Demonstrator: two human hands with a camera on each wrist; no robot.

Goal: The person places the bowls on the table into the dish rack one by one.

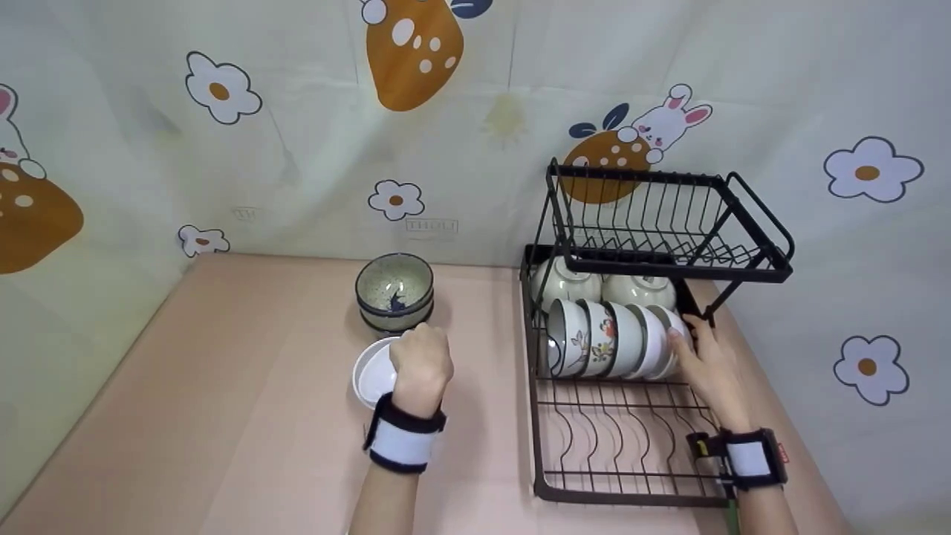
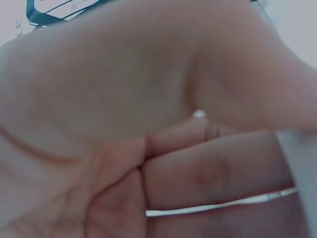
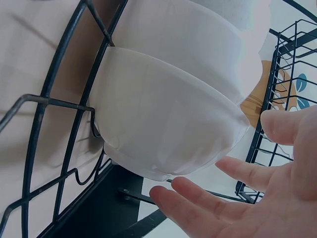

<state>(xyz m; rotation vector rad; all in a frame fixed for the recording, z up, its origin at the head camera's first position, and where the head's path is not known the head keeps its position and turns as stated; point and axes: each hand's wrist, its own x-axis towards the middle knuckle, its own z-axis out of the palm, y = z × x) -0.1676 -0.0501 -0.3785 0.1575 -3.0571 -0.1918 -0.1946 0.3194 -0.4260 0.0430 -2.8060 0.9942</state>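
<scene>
My left hand (image 1: pixel 422 364) has its fingers curled at the right side of a small white bowl (image 1: pixel 370 377) on the table and grips its edge. In the left wrist view, the thumb and folded fingers (image 2: pixel 218 173) fill the picture, with a white surface at their tips. On the right, my right hand (image 1: pixel 712 371) is at the end of a row of bowls standing on edge in the dish rack (image 1: pixel 541 446). Its loosely spread fingers lie beside the outermost white bowl (image 3: pixel 168 114), fingertips close to its underside.
Behind the small white bowl stands a stack of speckled grey-green bowls (image 1: pixel 395 286). Farther back in the rack, two pale bowls (image 1: pixel 568 286) sit upside down under the black upper shelf (image 1: pixel 669 264). A patterned curtain (image 1: pixel 297 148) hangs behind the table.
</scene>
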